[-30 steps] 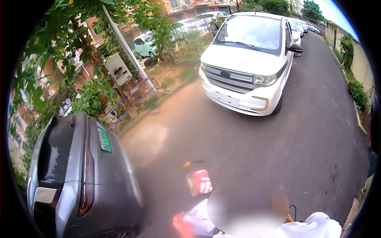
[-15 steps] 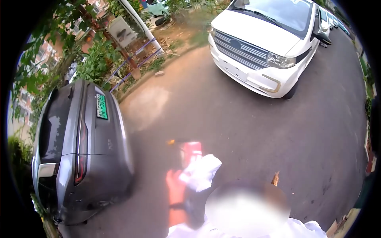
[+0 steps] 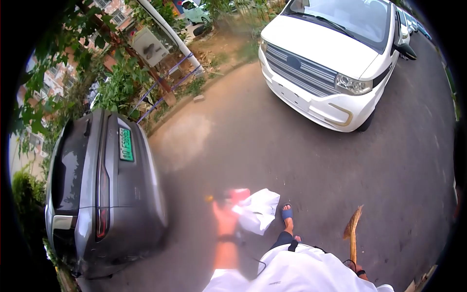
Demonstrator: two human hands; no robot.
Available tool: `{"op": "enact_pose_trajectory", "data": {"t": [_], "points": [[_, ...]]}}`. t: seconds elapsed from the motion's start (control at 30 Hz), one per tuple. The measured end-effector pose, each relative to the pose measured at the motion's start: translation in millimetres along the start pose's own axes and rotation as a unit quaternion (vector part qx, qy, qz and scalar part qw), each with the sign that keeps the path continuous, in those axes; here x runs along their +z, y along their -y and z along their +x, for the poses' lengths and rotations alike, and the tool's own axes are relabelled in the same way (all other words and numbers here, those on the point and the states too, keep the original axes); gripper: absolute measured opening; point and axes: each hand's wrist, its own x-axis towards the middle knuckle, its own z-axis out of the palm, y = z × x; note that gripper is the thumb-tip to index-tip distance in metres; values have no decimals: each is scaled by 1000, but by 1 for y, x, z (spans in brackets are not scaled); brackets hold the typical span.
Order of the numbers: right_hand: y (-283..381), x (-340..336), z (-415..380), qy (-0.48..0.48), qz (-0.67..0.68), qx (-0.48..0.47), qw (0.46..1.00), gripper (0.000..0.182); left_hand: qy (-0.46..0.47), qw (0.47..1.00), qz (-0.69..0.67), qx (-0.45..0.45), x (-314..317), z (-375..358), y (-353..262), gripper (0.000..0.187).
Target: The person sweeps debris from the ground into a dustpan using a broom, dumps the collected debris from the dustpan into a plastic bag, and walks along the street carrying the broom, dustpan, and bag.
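Note:
My left hand [image 3: 225, 220], blurred, is closed in front of my body around a red object [image 3: 238, 195] and a crumpled white bag [image 3: 260, 210]. A dark part with a small yellow tip [image 3: 209, 198] sticks out to the left of the red object, whose kind I cannot tell. At the lower right, my right hand [image 3: 360, 270] is partly hidden by my white shirt. From it rises a long tan stick [image 3: 354, 238] with a ragged brown side and a bent upper end; the fingers around its lower end are mostly covered.
A grey car [image 3: 136, 190] is parked at the left, its rear facing the road. Ahead stands a white van [image 3: 316, 63]. Asphalt [image 3: 292, 160] lies between them. A pole [image 3: 170, 34], plants and purple cords border the far left edge. My sandalled foot [image 3: 287, 212] shows below.
The view has tilted, bringing my shirt, foot and right hand with the tan stick into sight. My left hand shifts slightly right in the view, still holding the red object and white bag.

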Motion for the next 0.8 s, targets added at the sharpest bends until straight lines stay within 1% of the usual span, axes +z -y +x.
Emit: {"op": "enact_pose_trajectory", "data": {"t": [0.1,0.13,0.2,0.23,0.3,0.4,0.47,0.5,0.57,0.6,0.63,0.67,0.7,0.77,0.8], "points": [[33,-10,1,-7,7,0,1000,26,14,988,128,82,-62,66,-4,109],[45,-15,1,-10,11,2,1000,25,11,993,90,73,-50,70,-6,109],[66,-24,-1,-12,13,4,1000,25,-40,998,-11,56,-15,60,-7,104],[79,-27,-3,-10,14,5,1000,25,-64,995,-34,62,-4,61,-10,103],[99,-36,-3,-8,17,8,1000,25,-99,991,-9,90,-1,71,-16,102],[122,-50,-2,-10,27,15,999,24,-154,972,114,138,-12,91,-21,106],[137,-60,0,-8,34,20,999,24,-195,930,257,175,-28,102,-22,112],[145,-65,3,-5,39,21,999,24,-210,891,350,198,-37,107,-22,116],[152,-75,9,-5,53,25,998,24,-226,783,529,237,-58,118,-26,124],[153,-84,15,-2,58,29,998,24,-223,736,591,243,-67,121,-29,129],[152,-88,23,2,69,33,997,24,-216,710,623,247,-76,129,-34,134],[157,-96,33,8,74,33,997,25,-205,739,599,231,-81,139,-41,137],[158,-101,60,17,74,28,997,25,-197,765,574,215,-89,144,-47,140],[165,-112,116,38,75,13,996,25,-165,754,607,189,-80,143,-49,123],[206,-132,68,31,92,33,995,31,-200,818,517,157,-61,141,-45,102]]}}
